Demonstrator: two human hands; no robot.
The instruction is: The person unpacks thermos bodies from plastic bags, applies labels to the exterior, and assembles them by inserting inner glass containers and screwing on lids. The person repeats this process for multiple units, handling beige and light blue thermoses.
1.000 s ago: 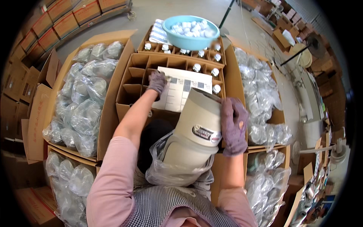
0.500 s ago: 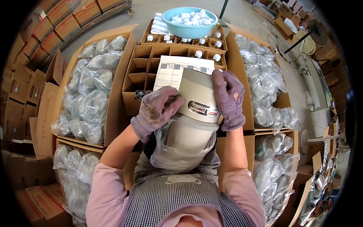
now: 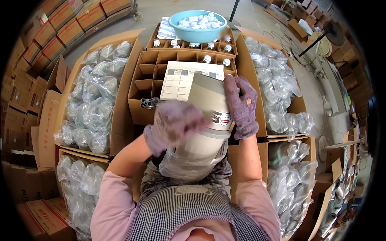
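Note:
Across my lap leans a beige vacuum flask with a grey rim and an oval label on its side. Clear plastic film is bunched around its lower end. My right hand, in a worn purple glove, grips the flask by its upper right side. Over the front of the flask, beside the label, my gloved left hand is smeared by motion, so its fingers cannot be made out. Behind the flask, a printed sheet lies on a divided carton.
Cartons of plastic-wrapped items stand at left and right. Beyond the divided carton, a blue basin of white caps rests on another carton with white-capped bottles. Stacked boxes are at far left, a black stand fan at far right.
My left hand has moved right and down across the flask, now covering part of the label. The right hand keeps its grip, and the flask stays nearly in place.

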